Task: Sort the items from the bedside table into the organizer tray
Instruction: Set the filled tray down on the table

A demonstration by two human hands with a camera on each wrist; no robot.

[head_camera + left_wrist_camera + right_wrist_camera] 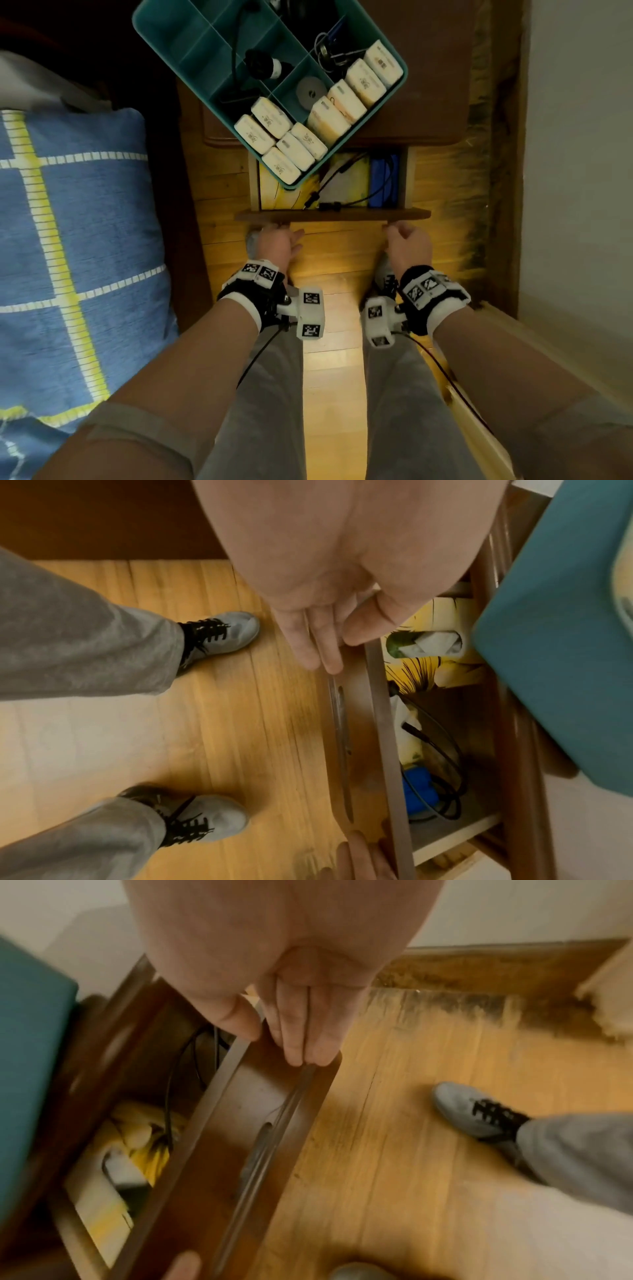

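Note:
A teal organizer tray [164, 37] sits askew on the dark wooden bedside table [428, 113], its near corner overhanging the pulled-out drawer. The tray holds several cream tissue packs [364, 82], keys [330, 51], a grey disc [311, 89] and a black cord. In the drawer lie a yellow printed pack [277, 195], a blue item [383, 181] and black cables [342, 202]. My left hand [284, 236] pinches the left end of the drawer front [332, 214], thumb on its top edge, fingers [325, 653] on its face. My right hand [400, 236] pinches the right end the same way, fingers [308, 1042] on its face.
A bed with a blue and yellow checked cover [68, 240] lies close on the left. A pale wall [582, 171] and a dark baseboard run along the right. My grey shoes [226, 631] stand on the wooden floor [329, 342] just before the drawer.

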